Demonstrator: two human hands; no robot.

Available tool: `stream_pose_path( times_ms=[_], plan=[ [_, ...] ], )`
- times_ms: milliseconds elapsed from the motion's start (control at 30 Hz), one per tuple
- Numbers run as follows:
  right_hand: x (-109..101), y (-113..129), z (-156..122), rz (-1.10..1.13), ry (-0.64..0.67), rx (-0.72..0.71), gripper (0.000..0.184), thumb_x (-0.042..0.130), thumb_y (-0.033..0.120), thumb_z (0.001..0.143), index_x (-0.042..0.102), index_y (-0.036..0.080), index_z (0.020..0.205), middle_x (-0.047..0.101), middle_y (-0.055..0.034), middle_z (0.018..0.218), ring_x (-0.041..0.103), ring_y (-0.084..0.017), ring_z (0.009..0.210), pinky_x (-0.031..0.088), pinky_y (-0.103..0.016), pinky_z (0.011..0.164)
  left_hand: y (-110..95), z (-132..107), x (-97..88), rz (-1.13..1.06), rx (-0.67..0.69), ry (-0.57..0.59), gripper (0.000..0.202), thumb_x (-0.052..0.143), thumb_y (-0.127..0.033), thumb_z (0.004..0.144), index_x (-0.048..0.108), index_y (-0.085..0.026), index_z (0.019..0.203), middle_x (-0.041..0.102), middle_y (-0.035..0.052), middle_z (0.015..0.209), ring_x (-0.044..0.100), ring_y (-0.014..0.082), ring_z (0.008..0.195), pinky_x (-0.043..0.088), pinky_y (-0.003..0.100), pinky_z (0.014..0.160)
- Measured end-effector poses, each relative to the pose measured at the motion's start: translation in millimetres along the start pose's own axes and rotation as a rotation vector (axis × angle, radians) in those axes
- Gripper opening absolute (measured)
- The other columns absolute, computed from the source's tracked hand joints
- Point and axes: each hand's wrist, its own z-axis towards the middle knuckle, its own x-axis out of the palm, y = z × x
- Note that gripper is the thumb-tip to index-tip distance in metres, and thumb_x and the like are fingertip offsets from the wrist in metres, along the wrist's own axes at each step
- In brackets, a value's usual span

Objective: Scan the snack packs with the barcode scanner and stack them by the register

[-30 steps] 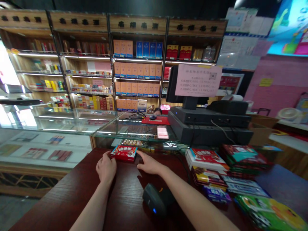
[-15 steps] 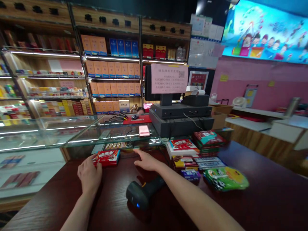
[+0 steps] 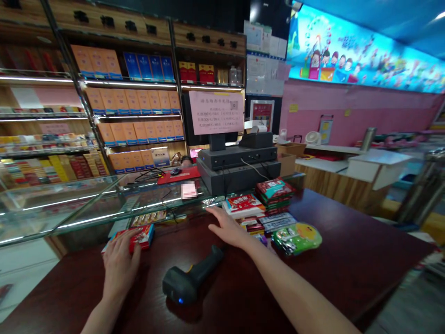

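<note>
A red snack box (image 3: pixel 143 235) with white lettering lies on the dark wooden counter at the left. My left hand (image 3: pixel 121 260) is closed over its middle, fingers across the top and thumb along the near side. Over the counter, my right hand (image 3: pixel 227 228) is open and holds nothing, its fingers apart and pointing left. It is just left of a red-and-white box (image 3: pixel 244 204). Between my forearms lies a black barcode scanner (image 3: pixel 189 280) with a blue light, touched by neither hand.
Right of my right hand are a green pouch (image 3: pixel 297 239), a blue-and-white packet (image 3: pixel 278 221) and stacked dark red boxes (image 3: pixel 274 190). Behind them stands a cash register with a monitor (image 3: pixel 217 139). A glass display case (image 3: pixel 104 206) borders the counter; stocked shelves (image 3: pixel 135 116) rise behind.
The view has turned right. My right hand has moved right, towards the stacked boxes, and its fingers have spread. My left hand has shifted farther over the red snack box.
</note>
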Motion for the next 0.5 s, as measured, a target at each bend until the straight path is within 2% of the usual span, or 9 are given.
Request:
stream_pose_path(
  times_ms=[167,267,500],
  plan=[
    [-18,-25,-13,-0.222,-0.152,0.082,0.059,0.057,0.014,0.085,0.050,0.012,0.144,0.052,-0.0149,0.149,0.038,-0.027,0.145,0.028,-0.047,0.122,9,-2,7.8,-0.055,0.142,-0.043,0.030,0.042,-0.033,0.094,0.062,-0.020,0.112,0.070,0.0115,0.108,0.062,0.0298,0.104,0.045,0.048,0.098],
    [-26,-37,-19,-0.345,-0.212,0.162,0.056,0.054,0.017,0.088,0.050,0.016,0.144,0.053,-0.0122,0.148,0.037,-0.029,0.145,0.027,-0.051,0.120,10,-2,12.0,-0.090,0.180,-0.024,0.030,0.044,-0.033,0.093,0.062,-0.019,0.114,0.070,0.0113,0.107,0.062,0.0294,0.103,0.046,0.047,0.097],
    [-38,-54,-34,-0.538,-0.248,0.264,0.059,0.058,0.030,0.090,0.046,0.018,0.147,0.055,-0.0109,0.148,0.032,-0.034,0.147,0.012,-0.064,0.120,3,1,19.0,-0.144,0.193,0.026,0.032,0.047,-0.036,0.091,0.063,-0.021,0.114,0.072,0.0097,0.107,0.065,0.0290,0.102,0.050,0.042,0.091]
  ],
)
